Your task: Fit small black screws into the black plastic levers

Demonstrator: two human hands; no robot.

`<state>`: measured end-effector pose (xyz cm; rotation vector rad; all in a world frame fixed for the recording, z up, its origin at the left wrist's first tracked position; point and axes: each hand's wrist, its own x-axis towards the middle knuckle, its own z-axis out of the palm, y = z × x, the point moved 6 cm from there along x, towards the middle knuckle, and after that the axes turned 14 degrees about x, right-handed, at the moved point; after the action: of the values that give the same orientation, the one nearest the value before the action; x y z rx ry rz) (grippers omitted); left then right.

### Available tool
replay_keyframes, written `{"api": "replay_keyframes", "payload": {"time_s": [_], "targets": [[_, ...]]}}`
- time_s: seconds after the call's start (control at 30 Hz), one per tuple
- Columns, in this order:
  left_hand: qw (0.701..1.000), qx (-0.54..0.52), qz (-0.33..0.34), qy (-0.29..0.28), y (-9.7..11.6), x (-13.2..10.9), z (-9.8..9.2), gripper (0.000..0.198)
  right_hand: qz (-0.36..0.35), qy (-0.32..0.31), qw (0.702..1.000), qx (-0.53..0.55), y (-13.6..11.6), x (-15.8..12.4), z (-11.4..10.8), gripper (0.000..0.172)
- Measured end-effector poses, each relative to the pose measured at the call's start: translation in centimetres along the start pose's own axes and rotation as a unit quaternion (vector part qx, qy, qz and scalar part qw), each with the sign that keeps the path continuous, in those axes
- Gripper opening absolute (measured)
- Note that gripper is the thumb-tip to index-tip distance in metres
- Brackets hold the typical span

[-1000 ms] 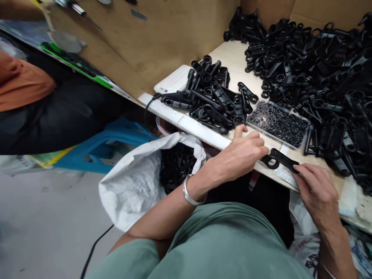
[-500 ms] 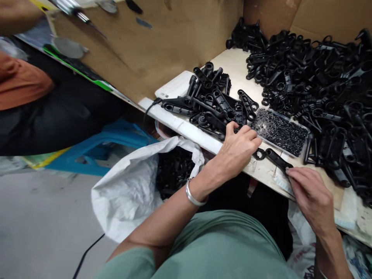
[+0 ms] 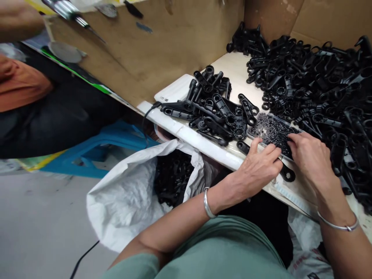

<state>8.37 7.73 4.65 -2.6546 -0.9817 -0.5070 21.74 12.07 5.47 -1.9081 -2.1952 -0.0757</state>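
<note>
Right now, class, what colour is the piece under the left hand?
Black; the piece under the left hand shows best in the head view.

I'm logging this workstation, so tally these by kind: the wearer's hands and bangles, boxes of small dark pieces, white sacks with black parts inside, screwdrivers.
Wearer's left hand and right hand: 2
Silver-coloured bangles: 2
Clear box of small dark pieces: 1
White sack with black parts inside: 1
Screwdriver: 1
Total: 7
</note>
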Motion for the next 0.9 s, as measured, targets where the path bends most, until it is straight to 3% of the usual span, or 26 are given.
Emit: {"api": "replay_keyframes", "payload": {"time_s": [0.17,0.3,0.37,0.47,0.63,0.77,0.9], "targets": [[1.000,-0.004,0.030,0.004,0.7,-0.4,-0.2,0.022,0.014,-0.055,0.997,-0.051,0.1,0.8,1.0,0.030],[0.996,-0.047,0.069,-0.027,0.4,-0.4,-0.8,0.022,0.007,-0.076,0.996,-0.050,0.6,0.7,1.1,0.025],[0.993,-0.072,0.073,-0.056,-0.5,0.0,-1.1,0.023,0.001,-0.072,0.996,-0.048,0.8,0.7,1.2,0.025],[0.992,-0.057,0.025,-0.106,-3.1,1.5,-1.1,0.025,-0.002,-0.057,0.998,-0.028,1.0,0.7,1.2,0.026],[0.988,-0.004,-0.020,-0.151,-6.1,4.7,0.0,0.028,0.007,0.005,0.993,0.114,1.6,0.4,-0.3,0.023],[0.988,0.004,0.021,-0.150,-5.9,6.6,1.8,0.027,0.091,0.043,0.955,0.279,2.8,-1.1,-1.7,0.016],[0.986,0.019,0.052,-0.157,-5.8,7.5,3.3,0.029,0.184,0.042,0.873,0.450,3.8,-3.1,-1.4,0.017]]}}
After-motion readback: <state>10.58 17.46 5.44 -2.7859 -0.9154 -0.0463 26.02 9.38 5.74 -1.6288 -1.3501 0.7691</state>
